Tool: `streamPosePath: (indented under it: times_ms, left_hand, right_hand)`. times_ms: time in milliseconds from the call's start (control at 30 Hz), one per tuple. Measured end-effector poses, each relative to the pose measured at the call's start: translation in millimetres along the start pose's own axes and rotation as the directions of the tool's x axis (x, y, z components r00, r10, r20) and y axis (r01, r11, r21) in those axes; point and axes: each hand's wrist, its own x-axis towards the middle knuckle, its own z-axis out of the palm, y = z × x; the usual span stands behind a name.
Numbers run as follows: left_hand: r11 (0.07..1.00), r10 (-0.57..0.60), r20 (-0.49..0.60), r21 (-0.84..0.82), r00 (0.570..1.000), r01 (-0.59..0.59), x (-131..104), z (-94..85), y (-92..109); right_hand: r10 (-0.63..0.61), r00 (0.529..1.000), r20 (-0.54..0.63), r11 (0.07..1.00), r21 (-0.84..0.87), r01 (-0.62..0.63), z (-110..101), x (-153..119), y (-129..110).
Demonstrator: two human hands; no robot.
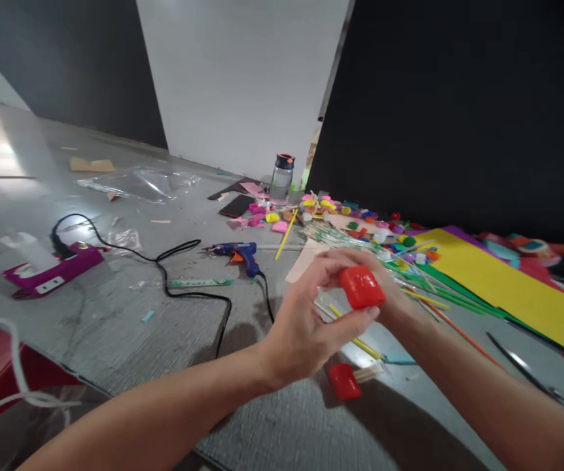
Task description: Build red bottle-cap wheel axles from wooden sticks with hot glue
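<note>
A glossy red block point(362, 286) is raised above the table, pinched between the thumb and fingers of my left hand point(304, 320). Behind the block, my right hand point(377, 271) is close against it and mostly hidden, so what its fingers do cannot be made out. Below my hands, a second red block point(345, 382) lies on the table with pale sticks point(368, 373) at its right side. A blue glue gun point(245, 255) rests left of my hands, its black cord running down toward them.
Left stands a purple power strip point(56, 269) with a looping black cable. A water bottle point(282, 178) is at the back. Colorful small pieces, thin sticks, and yellow sheets point(502, 281) spread to the right. Scissors point(522, 366) lie near my right forearm. Plastic wrap point(144, 185) lies back left.
</note>
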Motion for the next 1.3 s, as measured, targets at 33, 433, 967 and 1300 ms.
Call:
streamPosePath:
  times_ms: [33,433,967,1300]
  left_hand:
    - [1.000,-0.018,0.024,-0.002,1.000,0.018,-1.7,1.4,-2.3]
    - [0.995,-0.083,0.260,0.080,0.962,0.065,-24.9,18.4,-21.8]
    - [0.796,-0.568,0.316,-0.023,0.759,0.605,-9.9,15.2,-32.6]
    - [0.772,-0.306,0.288,0.633,0.908,0.059,13.9,-11.6,-18.1]
  right_hand:
    - [-0.016,0.999,-0.030,1.000,0.024,0.016,-12.9,-16.7,-6.2]
    - [-0.123,0.976,-0.180,0.992,-0.019,0.122,-20.8,-127.3,-17.7]
    - [-0.075,0.981,-0.180,0.902,-0.431,-0.010,-36.8,-117.4,1.1]
    - [0.018,0.996,0.088,0.610,-0.790,0.059,-39.8,-120.1,-7.6]
